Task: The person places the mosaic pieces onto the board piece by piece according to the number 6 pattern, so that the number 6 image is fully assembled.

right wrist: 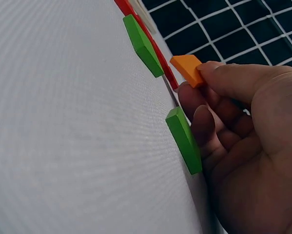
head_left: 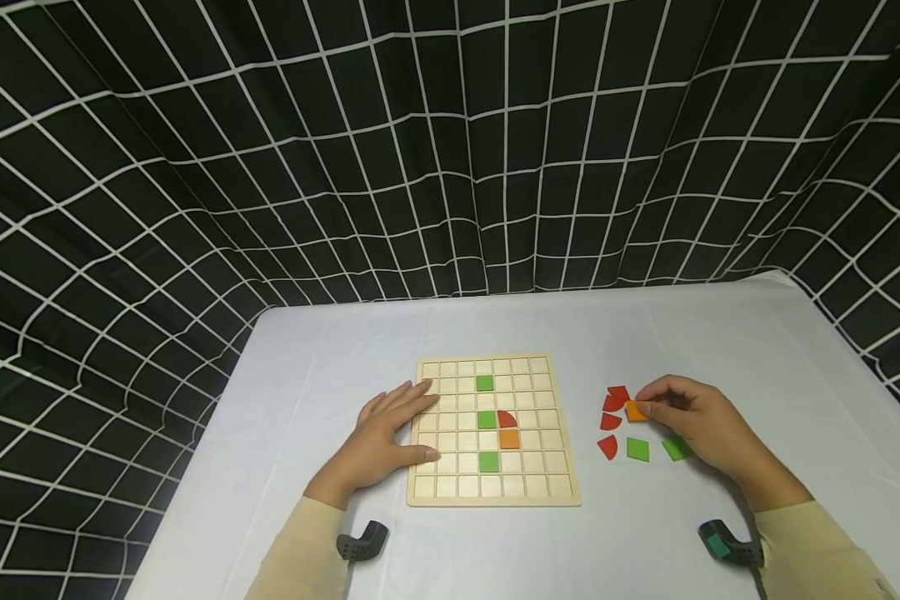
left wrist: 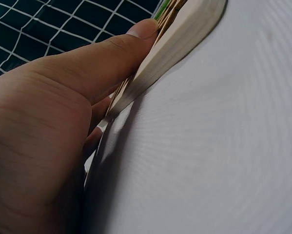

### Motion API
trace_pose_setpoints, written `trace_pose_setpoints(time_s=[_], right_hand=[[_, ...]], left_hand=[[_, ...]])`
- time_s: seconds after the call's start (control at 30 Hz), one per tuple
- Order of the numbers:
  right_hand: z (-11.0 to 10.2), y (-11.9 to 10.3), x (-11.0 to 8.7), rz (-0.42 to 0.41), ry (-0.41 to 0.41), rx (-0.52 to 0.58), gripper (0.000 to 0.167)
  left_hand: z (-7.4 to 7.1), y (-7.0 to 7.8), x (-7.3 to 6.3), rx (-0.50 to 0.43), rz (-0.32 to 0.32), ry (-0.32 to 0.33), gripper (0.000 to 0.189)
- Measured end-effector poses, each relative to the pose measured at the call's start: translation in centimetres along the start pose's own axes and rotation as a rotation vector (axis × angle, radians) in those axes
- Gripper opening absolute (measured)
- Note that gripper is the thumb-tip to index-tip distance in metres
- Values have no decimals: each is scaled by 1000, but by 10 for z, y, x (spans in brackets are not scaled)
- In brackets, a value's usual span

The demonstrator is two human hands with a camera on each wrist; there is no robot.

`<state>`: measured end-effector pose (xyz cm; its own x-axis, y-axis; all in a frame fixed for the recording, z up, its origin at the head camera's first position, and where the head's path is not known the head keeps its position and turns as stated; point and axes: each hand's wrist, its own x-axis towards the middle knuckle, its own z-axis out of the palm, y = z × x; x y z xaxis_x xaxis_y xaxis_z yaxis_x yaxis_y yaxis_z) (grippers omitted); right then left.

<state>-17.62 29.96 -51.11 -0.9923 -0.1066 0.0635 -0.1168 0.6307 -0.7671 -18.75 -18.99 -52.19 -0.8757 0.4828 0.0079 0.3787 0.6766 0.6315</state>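
Observation:
A wooden grid board (head_left: 495, 502) lies on the white-covered table. My left hand (head_left: 382, 437) rests along its left edge, fingers spread and thumb on the rim; the left wrist view shows that thumb (left wrist: 107, 63) against the edge. Set in the grid are three green square tiles (head_left: 487, 420), a red quarter-circle tile (head_left: 506, 419) and an orange square tile (head_left: 509, 439). To the board's right, my right hand (head_left: 708, 425) pinches another orange square tile (right wrist: 186, 68) between thumb and fingers. A loose green tile (right wrist: 184, 141) lies close beneath this hand, partly covered in the head view.
Several red tiles (head_left: 607, 447) lie loosely between the board and my right hand. Near them is another green tile (head_left: 637, 450). White tablecloth (head_left: 330, 358) surrounds the board, and a black curtain with white grid lines (head_left: 450, 150) hangs behind the table.

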Motion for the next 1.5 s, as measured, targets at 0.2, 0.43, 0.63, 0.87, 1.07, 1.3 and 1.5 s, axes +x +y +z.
trace_pose_setpoints(time_s=[0.2,0.43,0.63,0.87,1.07,1.3,1.5], right_hand=[[0,-1,0,14,11,9,10],[-1,-6,-2,51,-6,29,18],[-1,-11,-2,50,2,34,17],[-3,-19,-4,32,13,52,15],[-4,-29,-4,21,9,77,16],[-3,-38,-4,-25,-27,177,16],[4,-46,-6,-69,-55,206,13]], left_hand=[[0,0,0,-2,-7,3,87],[0,0,0,-1,-4,-2,88],[0,0,0,-4,-5,-3,87],[-1,1,0,-4,-15,-7,88],[-1,1,0,-15,-24,-8,88],[-1,2,0,-14,-26,-9,88],[-1,3,0,-14,-26,-7,88]])
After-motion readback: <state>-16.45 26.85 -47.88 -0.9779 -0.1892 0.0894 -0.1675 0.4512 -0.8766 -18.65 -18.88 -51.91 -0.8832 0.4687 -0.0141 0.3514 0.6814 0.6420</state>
